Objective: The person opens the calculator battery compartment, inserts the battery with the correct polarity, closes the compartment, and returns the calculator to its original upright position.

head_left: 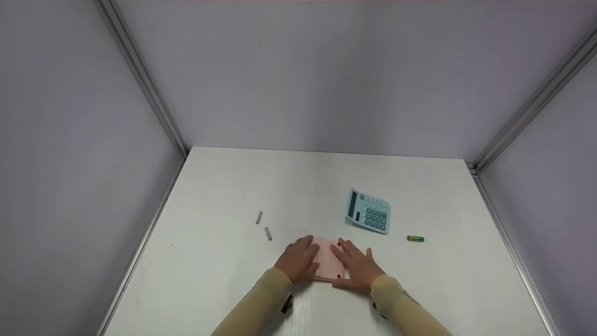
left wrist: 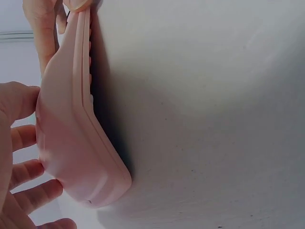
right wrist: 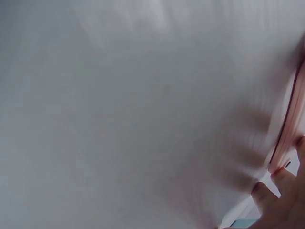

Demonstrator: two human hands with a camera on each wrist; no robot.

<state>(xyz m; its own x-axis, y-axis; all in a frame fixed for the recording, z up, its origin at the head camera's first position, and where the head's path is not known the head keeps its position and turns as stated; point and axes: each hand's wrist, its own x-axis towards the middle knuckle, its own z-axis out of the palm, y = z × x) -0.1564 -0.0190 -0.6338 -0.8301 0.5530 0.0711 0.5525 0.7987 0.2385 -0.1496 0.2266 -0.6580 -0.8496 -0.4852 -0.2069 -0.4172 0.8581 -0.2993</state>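
A pink calculator [head_left: 328, 259] lies face down on the white table, its buttons toward the tabletop in the left wrist view [left wrist: 71, 124]. My left hand [head_left: 296, 259] rests on its left part, the fingertips touching the pink back. On the right side, my right hand [head_left: 358, 268] has its fingers spread, with fingertips and thumb at the calculator's edge. In the right wrist view only a sliver of the pink casing [right wrist: 289, 124] shows beside that hand [right wrist: 283, 202]. Dark dots mark the right corners of the back.
A light blue calculator [head_left: 369, 213] lies face up beyond my right hand. Farther right is a green battery [head_left: 415, 238]. Two small grey cylinders, one nearer [head_left: 268, 234] and one farther [head_left: 259, 217], lie beyond my left hand. Pale panels [head_left: 298, 79] enclose the table.
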